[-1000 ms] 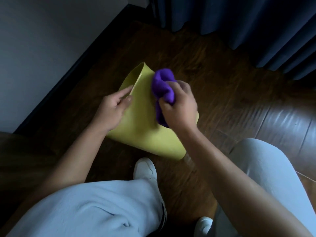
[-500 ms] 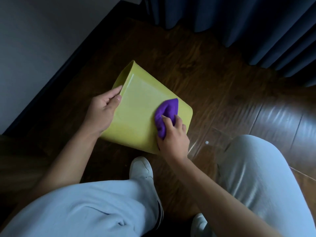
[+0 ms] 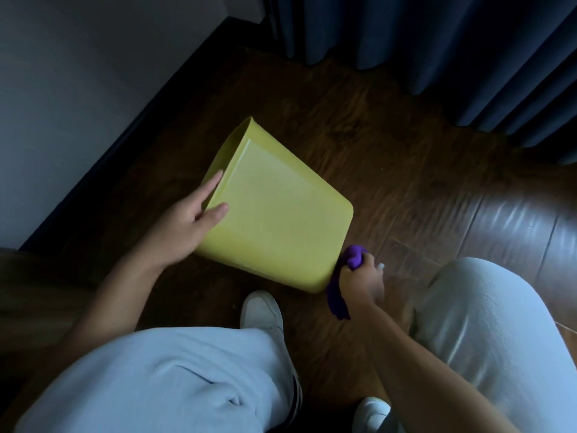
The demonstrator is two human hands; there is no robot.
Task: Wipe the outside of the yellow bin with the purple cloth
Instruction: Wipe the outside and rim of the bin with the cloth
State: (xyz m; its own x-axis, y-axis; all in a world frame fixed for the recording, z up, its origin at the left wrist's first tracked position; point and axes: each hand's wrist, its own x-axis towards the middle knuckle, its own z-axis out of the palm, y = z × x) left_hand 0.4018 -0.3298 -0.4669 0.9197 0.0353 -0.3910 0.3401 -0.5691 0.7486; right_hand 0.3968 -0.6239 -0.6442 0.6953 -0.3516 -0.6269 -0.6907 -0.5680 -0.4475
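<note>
The yellow bin (image 3: 274,214) lies tipped over on the dark wooden floor, its open rim pointing to the upper left and its base toward me. My left hand (image 3: 187,226) holds the rim, thumb on the broad outer face and fingers along the edge. My right hand (image 3: 362,279) grips the bunched purple cloth (image 3: 354,256) and presses it against the bin's near right bottom corner. A tail of the cloth hangs down below that hand.
A grey wall (image 3: 78,104) with a dark skirting board runs along the left. Dark blue curtains (image 3: 437,42) hang at the back right. My knees in light trousers (image 3: 499,339) and white shoes (image 3: 262,310) are close below the bin.
My right hand has drawn the cloth down the bin's outer face, from near the rim to the bottom right corner. My left hand stays on the rim.
</note>
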